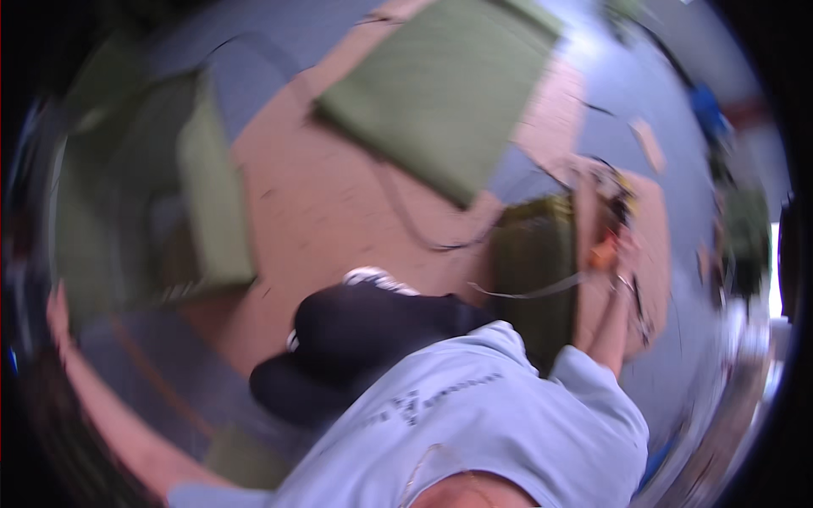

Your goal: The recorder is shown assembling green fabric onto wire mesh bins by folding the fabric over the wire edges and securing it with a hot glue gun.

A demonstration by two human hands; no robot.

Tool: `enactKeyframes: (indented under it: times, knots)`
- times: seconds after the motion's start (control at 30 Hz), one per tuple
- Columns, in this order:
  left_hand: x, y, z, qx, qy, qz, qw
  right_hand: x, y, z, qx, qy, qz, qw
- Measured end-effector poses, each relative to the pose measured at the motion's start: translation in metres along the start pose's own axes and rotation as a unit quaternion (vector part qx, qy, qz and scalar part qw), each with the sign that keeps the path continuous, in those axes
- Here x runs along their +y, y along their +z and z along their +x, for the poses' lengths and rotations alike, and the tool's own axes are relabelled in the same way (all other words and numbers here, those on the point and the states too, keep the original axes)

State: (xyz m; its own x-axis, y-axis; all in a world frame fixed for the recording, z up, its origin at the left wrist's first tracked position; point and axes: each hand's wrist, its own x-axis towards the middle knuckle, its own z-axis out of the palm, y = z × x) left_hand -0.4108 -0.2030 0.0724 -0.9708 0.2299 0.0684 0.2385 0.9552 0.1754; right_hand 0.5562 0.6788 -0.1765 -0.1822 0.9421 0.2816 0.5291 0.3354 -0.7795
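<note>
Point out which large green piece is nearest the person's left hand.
The boxy green piece with an opening, at the picture's left, beside the left hand. The flat green panel and dark green block are farther right.

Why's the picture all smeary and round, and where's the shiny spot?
Head view: blur smears nearly everything, even the right hand and the orange object at it; head view: the fisheye lens makes a round picture with black corners, and things near the rim look bent; head view: whitish glare brightens the grey-blue floor beside the green panel's upper-right corner.
</note>
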Motion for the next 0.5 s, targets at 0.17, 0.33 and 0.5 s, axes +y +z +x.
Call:
enactKeyframes:
  times: [0.17, 0.33, 0.5]
  knots:
    - [0.024, 0.007, -0.017, 0.095, -0.024, 0.071, 0.993, -0.149, 0.211, -0.024, -0.235, 0.099, 0.067, 0.965]
    - [0.023, 0.003, -0.044, 0.1, -0.071, -0.003, 0.992, -0.429, 0.429, -0.095, -0.515, -0.103, 0.14, 0.839]
    - [0.016, 0.003, -0.049, 0.141, -0.039, 0.026, 0.989, -0.586, 0.582, -0.089, -0.542, -0.11, 0.212, 0.806]
